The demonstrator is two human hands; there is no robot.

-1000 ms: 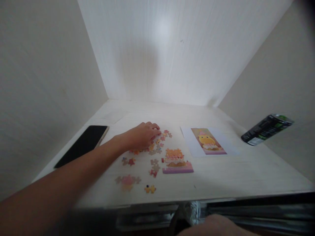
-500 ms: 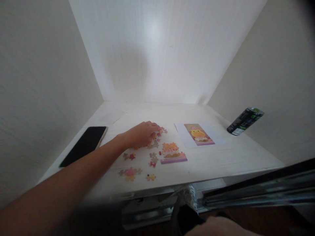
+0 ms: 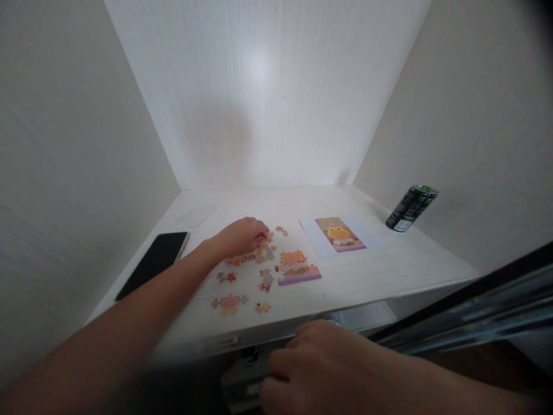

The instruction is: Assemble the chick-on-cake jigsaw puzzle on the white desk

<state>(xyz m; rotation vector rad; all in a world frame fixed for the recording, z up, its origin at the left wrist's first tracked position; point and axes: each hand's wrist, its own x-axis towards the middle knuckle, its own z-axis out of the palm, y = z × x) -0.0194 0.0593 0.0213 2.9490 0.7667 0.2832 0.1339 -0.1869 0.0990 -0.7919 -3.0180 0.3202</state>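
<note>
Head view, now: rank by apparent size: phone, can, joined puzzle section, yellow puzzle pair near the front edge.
1. phone, partly behind the forearm
2. can and joined puzzle section: too alike to rank
3. yellow puzzle pair

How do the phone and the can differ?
The phone lies flat, while the can stands on its end. The phone is a thin slab with a plain dark face; the can is round, with green and pale markings on black. Both are mostly dark and rest on the white surface.
</note>
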